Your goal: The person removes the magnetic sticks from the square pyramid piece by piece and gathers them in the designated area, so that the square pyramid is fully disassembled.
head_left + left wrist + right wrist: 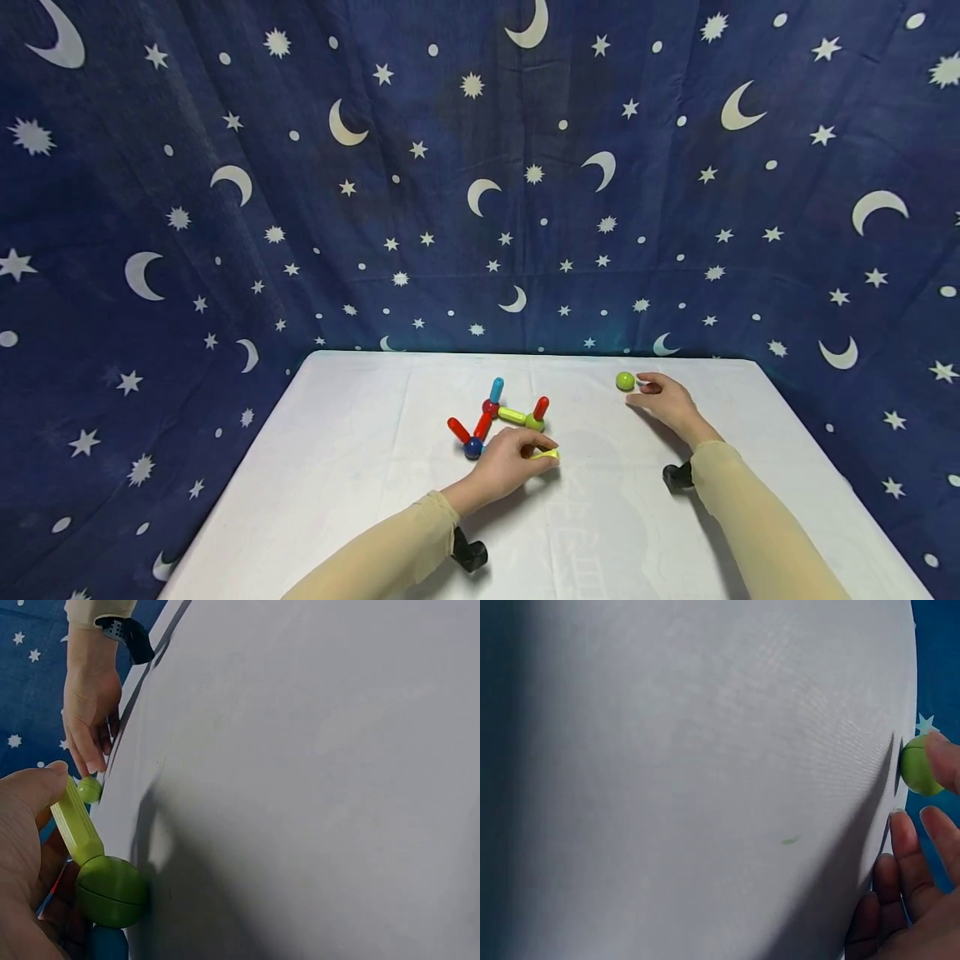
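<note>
My left hand (504,463) pinches a yellow-green rod (76,825) between thumb and fingers. One end of that rod meets a green ball (112,892), with a blue rod (109,943) below it. Beside and behind this hand lies a joined frame of rods and balls: a dark blue ball (473,448), a dark red ball (491,408) and another green ball (535,422), with red, blue and yellow-green rods. At the back right, my right hand (669,406) reaches with spread fingers beside a loose green ball (625,382). Whether a fingertip touches it I cannot tell.
A white cloth covers the table (337,500). Dark blue curtain (465,150) with moons and stars hangs behind and at both sides. Black camera mounts (469,552) sit under the wrists.
</note>
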Tool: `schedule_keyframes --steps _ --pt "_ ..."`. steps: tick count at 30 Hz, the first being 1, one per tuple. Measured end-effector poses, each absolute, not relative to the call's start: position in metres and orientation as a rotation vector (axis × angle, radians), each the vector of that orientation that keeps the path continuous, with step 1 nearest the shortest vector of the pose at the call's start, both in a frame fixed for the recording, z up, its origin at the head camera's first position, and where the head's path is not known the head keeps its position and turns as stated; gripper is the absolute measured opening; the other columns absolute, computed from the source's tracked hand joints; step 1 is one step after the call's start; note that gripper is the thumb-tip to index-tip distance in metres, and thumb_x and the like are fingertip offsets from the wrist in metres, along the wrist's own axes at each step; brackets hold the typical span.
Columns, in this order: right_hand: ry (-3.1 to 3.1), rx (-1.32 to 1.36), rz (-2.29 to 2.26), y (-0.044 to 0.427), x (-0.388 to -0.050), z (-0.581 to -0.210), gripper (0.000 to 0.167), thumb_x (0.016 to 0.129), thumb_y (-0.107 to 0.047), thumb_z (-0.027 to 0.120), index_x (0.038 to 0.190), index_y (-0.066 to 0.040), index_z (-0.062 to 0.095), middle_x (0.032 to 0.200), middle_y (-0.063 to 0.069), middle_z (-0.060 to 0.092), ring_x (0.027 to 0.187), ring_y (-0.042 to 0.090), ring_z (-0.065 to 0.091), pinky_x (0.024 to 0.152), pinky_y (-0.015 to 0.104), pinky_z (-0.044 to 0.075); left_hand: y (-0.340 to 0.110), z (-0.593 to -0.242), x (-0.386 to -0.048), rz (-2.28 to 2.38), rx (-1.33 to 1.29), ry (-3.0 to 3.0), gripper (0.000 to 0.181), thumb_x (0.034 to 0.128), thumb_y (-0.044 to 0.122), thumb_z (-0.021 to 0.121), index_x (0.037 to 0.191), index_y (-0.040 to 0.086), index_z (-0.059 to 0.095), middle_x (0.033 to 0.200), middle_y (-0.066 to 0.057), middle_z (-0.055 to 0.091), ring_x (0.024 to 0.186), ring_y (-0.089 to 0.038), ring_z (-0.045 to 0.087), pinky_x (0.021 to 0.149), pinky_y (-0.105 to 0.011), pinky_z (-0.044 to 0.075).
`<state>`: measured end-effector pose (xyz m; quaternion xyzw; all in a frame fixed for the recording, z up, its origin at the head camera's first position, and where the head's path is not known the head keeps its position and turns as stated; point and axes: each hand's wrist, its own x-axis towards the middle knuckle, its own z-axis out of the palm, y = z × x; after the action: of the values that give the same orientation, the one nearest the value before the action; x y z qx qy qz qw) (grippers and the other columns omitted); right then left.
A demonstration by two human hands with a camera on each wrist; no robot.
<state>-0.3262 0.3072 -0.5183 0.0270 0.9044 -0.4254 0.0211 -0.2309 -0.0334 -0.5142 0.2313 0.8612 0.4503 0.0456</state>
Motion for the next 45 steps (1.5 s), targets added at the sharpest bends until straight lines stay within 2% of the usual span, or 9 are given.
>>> schedule_keyframes --steps 3,7,11,18,23,28,32,38,45 --pt "2.801 0.092 -1.382 0.306 -0.322 -0.517 0.067 0.096 -0.025 0.073 0.148 0.006 0.044 0.134 0.030 0.054 0.122 0.043 0.050 0.103 0.055 0.041 -0.038 -0.514 -0.229 1.330 0.736 2.668 0.029 0.0917 0.035 0.079 0.117 0.020 0.078 0.082 0.012 0.060 0.090 -0.017 0.055 0.078 -0.027 0.043" --pt "2.852 0.068 -1.427 0.303 -0.314 -0.511 0.062 0.098 -0.023 0.069 0.148 0.005 0.045 0.131 0.028 0.056 0.122 0.042 0.048 0.100 0.051 0.041 -0.053 -0.512 -0.223 1.286 0.786 2.726 0.032 0.0921 0.037 0.078 0.120 0.021 0.077 0.099 0.013 0.069 0.102 -0.015 0.058 0.088 -0.031 0.046" --pt "2.892 0.003 -1.487 0.295 -0.301 -0.500 0.054 0.100 -0.022 0.066 0.146 0.002 0.050 0.129 0.025 0.059 0.123 0.040 0.049 0.097 0.049 0.041 -0.074 -0.512 -0.215 1.289 0.818 2.751 0.029 0.0928 0.032 0.078 0.120 0.021 0.076 0.113 0.010 0.070 0.106 -0.013 0.059 0.089 -0.032 0.049" --pt "2.833 -0.260 -1.497 0.267 -0.274 -0.483 0.042 0.099 -0.021 0.069 0.135 0.001 0.062 0.119 0.017 0.069 0.112 0.030 0.058 0.087 0.039 0.047 -0.095 -0.519 -0.213 1.394 0.714 2.622 0.034 0.0919 0.025 0.080 0.125 0.017 0.072 0.116 0.000 0.064 0.085 -0.012 0.061 0.072 -0.025 0.052" --pt "2.485 -0.394 -1.485 0.231 -0.253 -0.488 0.045 0.095 -0.017 0.073 0.135 0.002 0.061 0.120 0.017 0.069 0.102 0.022 0.063 0.075 0.037 0.053 -0.090 -0.525 -0.218 1.388 0.607 2.512 0.044 0.0911 0.026 0.080 0.131 0.015 0.065 0.116 0.001 0.061 0.076 -0.010 0.060 0.063 -0.026 0.054" --pt "2.139 -0.230 -1.603 0.196 -0.229 -0.501 0.052 0.093 -0.014 0.075 0.137 0.004 0.056 0.120 0.016 0.067 0.092 0.023 0.063 0.073 0.039 0.054 -0.081 -0.525 -0.221 1.414 0.544 2.444 0.039 0.0925 0.021 0.079 0.127 0.015 0.063 0.104 0.003 0.063 0.072 -0.012 0.063 0.056 -0.029 0.055" --pt "1.982 -0.031 -1.770 0.178 -0.217 -0.511 0.049 0.093 -0.013 0.076 0.133 0.006 0.055 0.111 0.014 0.068 0.086 0.021 0.066 0.071 0.034 0.057 -0.072 -0.523 -0.221 1.466 0.513 2.372 0.031 0.0960 0.017 0.075 0.124 0.015 0.062 0.094 0.000 0.064 0.063 -0.017 0.066 0.048 -0.031 0.054" --pt "1.782 0.190 -2.023 0.166 -0.213 -0.518 0.046 0.097 -0.015 0.071 0.133 0.007 0.052 0.099 0.012 0.069 0.080 0.014 0.068 0.067 0.025 0.057 -0.058 -0.522 -0.220 1.516 0.462 2.334 0.025 0.0974 0.016 0.073 0.120 0.016 0.062 0.088 -0.003 0.066 0.058 -0.017 0.067 0.047 -0.032 0.054" --pt "1.477 0.323 -2.240 0.160 -0.214 -0.525 0.029 0.104 -0.007 0.058 0.130 0.002 0.048 0.092 0.009 0.071 0.076 0.009 0.071 0.068 0.021 0.057 -0.052 -0.523 -0.223 1.574 0.410 2.299 0.028 0.0950 0.012 0.075 0.119 0.012 0.062 0.090 -0.003 0.066 0.061 -0.019 0.069 0.048 -0.031 0.054"
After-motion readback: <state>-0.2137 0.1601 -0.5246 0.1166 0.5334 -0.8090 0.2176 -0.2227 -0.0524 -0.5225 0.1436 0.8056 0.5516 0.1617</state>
